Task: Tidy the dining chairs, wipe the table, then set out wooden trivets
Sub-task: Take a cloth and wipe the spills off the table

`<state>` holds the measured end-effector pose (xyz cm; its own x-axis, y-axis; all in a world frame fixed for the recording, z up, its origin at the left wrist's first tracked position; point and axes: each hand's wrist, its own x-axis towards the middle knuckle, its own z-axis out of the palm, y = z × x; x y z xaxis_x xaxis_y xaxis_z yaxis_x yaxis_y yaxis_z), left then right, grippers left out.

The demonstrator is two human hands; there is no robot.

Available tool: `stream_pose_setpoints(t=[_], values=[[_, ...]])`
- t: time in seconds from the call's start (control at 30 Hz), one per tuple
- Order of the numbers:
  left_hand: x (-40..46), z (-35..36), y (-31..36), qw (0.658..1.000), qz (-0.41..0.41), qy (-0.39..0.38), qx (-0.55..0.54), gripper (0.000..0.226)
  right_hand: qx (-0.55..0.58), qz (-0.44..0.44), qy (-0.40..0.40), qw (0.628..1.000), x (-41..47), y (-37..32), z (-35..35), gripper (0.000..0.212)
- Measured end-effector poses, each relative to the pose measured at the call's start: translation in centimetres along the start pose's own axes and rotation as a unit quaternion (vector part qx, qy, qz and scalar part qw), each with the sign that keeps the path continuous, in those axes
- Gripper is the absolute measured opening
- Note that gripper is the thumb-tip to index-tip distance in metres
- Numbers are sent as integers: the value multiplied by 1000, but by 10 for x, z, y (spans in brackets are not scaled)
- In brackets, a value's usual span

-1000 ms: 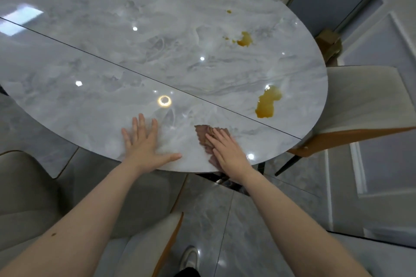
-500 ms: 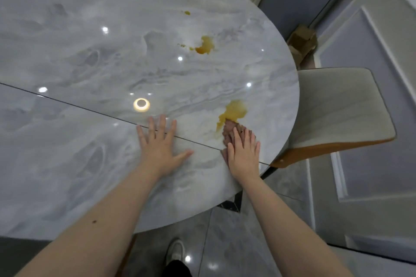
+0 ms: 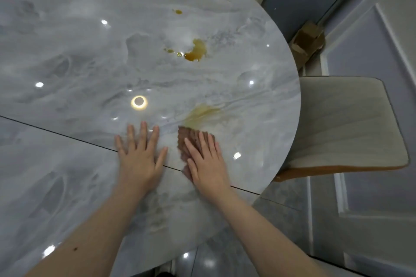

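My right hand (image 3: 207, 162) presses flat on a brown cloth (image 3: 188, 138) on the grey marble table (image 3: 78, 63). Just beyond the cloth lies a pale, smeared yellow streak (image 3: 200, 113). Farther back sits a darker amber spill (image 3: 195, 50) with small drops beside it, and a tiny spot (image 3: 178, 11) beyond that. My left hand (image 3: 139, 155) rests flat on the tabletop with fingers spread, left of the cloth. A dark seam (image 3: 56, 134) runs across the table under both hands.
A beige dining chair (image 3: 346, 123) with an orange-brown edge stands tucked at the table's right rim. A cardboard box (image 3: 307, 40) sits on the floor behind it. Panelled wall and grey floor tiles lie to the right and below.
My right hand pushed the cloth forward into the nearer spill, then drew it back; the thick yellow puddle is now a thin smear. My left hand stayed flat beside it.
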<state>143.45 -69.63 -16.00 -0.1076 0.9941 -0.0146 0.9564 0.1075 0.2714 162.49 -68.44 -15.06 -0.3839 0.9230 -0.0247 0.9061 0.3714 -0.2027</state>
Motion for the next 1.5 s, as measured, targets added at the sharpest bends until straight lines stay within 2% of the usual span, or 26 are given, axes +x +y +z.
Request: stream_pose_setpoints(t=[0.07,0.13,0.23,0.33,0.4,0.5,0.6,0.7,0.77,0.87,0.97,1.07,1.13,1.23,1.3,1.4,1.5], values=[[1,-1,1,1000,4,-7,7,68,-11,-11,-7,1000,-21,21,-3,50],[1,0,1,1000,2,-8,8,67,-23,27,-11,999,-23,56,-12,51],[1,1,1,1000,1,-8,16,66,-33,118,9,992,15,97,-23,58],[1,4,0,1000,1,1,26,66,-44,174,30,983,73,92,-21,54],[2,5,0,1000,2,4,28,65,-40,159,32,986,107,69,-15,53],[2,6,-2,1000,0,4,28,65,-28,61,20,998,122,23,-2,59],[1,2,0,1000,-3,4,16,64,-2,-45,13,999,76,-1,3,50],[-1,-1,1,1000,-5,3,9,64,5,-101,-16,995,18,14,-3,47],[-1,-1,2,1000,-5,4,8,64,1,-98,-14,995,12,42,-10,47],[0,-1,3,1000,-7,7,11,62,-19,4,6,1000,51,73,-18,54],[0,1,2,1000,-5,9,12,61,-23,82,31,996,107,65,-16,51],[2,1,1,1000,-10,12,16,61,-23,61,39,997,145,27,-8,47],[2,2,1,1000,-15,17,10,61,-13,-6,36,999,144,1,0,48],[1,2,1,1000,-20,19,-3,64,14,-116,33,993,99,-9,4,49],[1,0,1,999,-25,20,-6,66,25,-155,27,987,54,3,4,46],[1,-1,2,999,-25,19,-12,69,100,-147,12,984,7,29,-4,39],[1,-1,1,999,-25,12,-16,70,261,-29,15,965,-8,32,-29,35]])
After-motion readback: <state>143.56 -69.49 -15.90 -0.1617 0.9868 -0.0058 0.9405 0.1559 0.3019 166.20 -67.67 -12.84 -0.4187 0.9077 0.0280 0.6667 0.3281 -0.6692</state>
